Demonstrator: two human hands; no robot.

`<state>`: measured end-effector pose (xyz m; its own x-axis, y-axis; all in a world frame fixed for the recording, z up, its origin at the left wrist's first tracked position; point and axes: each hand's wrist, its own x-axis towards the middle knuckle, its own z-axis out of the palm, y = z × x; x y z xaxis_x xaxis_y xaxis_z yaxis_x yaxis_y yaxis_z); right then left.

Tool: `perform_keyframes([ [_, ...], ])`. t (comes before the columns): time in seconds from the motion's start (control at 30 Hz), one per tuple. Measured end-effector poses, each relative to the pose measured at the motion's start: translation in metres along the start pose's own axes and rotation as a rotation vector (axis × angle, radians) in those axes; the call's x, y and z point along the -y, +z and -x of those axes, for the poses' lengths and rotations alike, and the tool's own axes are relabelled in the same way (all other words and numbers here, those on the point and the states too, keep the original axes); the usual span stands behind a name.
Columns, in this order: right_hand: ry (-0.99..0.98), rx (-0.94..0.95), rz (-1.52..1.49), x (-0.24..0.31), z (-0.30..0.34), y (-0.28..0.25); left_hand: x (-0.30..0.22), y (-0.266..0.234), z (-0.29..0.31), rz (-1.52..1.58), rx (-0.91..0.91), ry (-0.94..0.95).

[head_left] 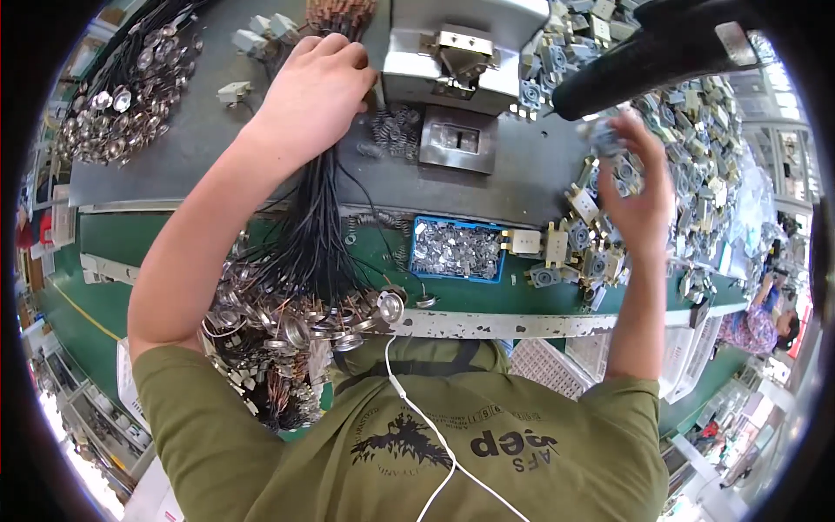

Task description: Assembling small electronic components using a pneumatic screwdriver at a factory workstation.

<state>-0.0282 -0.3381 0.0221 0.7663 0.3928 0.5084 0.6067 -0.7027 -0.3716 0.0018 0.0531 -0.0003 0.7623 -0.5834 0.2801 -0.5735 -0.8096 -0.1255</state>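
Note:
My left hand [323, 91] is closed, its fingers curled over a thick bundle of black wires [320, 226]. What sits inside those fingers is hidden. Copper-coloured wire ends [341, 16] show beyond the knuckles, and round metal caps [291, 326] hang at the near end. Blurred by motion, my right hand [642, 187] has a small grey-and-white block [602, 135] between thumb and fingers, beside a heap of similar blocks [696, 148]. A metal press fixture [461, 65] stands between my hands, with a square steel die block [458, 139] in front of it.
A blue tray [416, 248] of small metal pieces lies near the bench edge. Loose springs [396, 130] lie left of the die block. A black tube [644, 74] reaches in from the upper right. More capped wires [122, 113] are piled far left. Another person [761, 322] sits at far right.

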Motion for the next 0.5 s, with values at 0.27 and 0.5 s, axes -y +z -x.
perform_keyframes([
  [0.27, -0.063, 0.035, -0.202, 0.042, 0.007, 0.016, -0.002, -0.009, -0.003, 0.053, -0.005, -0.050],
  [0.5, -0.181, 0.206, -0.219, 0.054, -0.022, 0.047, -0.015, -0.045, 0.016, 0.577, 0.138, -0.213],
])
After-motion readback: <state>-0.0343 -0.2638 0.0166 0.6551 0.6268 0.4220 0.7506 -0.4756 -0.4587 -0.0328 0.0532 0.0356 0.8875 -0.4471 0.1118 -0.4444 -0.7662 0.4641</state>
